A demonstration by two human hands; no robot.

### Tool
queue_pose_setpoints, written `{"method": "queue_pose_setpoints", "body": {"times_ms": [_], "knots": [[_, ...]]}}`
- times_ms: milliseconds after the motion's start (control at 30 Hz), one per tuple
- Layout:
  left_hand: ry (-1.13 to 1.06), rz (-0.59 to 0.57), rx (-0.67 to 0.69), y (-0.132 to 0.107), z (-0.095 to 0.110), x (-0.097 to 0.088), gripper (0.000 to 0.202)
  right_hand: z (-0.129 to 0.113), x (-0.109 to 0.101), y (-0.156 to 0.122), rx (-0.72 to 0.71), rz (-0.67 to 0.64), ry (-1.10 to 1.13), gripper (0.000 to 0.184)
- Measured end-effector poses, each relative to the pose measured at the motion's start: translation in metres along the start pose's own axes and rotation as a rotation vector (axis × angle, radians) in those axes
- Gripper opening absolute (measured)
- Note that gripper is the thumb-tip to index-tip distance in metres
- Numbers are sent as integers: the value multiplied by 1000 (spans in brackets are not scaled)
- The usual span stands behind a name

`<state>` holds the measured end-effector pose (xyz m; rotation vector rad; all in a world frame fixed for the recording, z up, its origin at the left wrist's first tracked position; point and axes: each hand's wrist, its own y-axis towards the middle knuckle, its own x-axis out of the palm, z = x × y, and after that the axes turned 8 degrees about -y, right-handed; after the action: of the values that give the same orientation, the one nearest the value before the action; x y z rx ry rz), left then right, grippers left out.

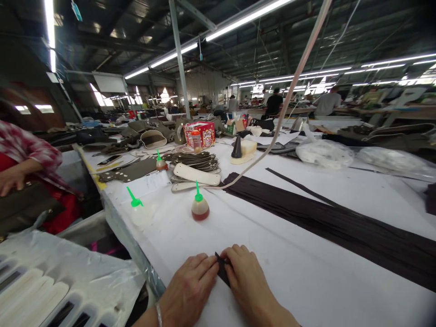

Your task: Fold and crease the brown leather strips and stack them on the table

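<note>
Bottom edge, closest in: left hand (190, 284), thin bangle at the wrist, lying flat on the white table (306, 281). Its fingertips pinch one side of a small dark piece (223, 272). Right hand (247, 277) sits just beside it, fingertips clamped on the other side. The hands are drawn together, almost touching, and the piece stands slightly folded between them, at the table's near edge.

Sweep from the left:
- Slotted white tray (51, 290) under clear plastic film, below table level.
- Co-worker's hand (12, 179), plaid sleeve, resting on dark material.
- Clear squeeze bottle (138, 211), green nozzle, near the table's left edge.
- Second bottle (200, 209), green nozzle, reddish liquid (about a third full), beyond the hands.
- Pale oblong pads (197, 175) behind it.
- A white hose (282, 118) drops from overhead to the table by the pads.
- Long band of dark strips (340, 222) laid side by side, running to the right edge, well apart from the hands.
</note>
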<state>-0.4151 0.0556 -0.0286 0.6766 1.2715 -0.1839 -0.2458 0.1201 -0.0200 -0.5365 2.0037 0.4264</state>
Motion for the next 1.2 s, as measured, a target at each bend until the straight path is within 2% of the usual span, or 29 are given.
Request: {"method": "queue_pose_setpoints", "body": {"times_ms": [200, 567, 967, 1200], "knots": [[50, 23, 48, 3, -5, -5, 32, 1, 7, -2, -19, 22, -57, 32], [-16, -56, -80, -2, -4, -3, 33, 8, 14, -7, -68, 91, 22, 37], [2, -68, -64, -3, -5, -6, 36, 9, 19, -11, -138, 131, 33, 38], [-11, -65, -71, -2, -5, -6, 36, 7, 17, -13, -180, 113, -60, 44]]}}
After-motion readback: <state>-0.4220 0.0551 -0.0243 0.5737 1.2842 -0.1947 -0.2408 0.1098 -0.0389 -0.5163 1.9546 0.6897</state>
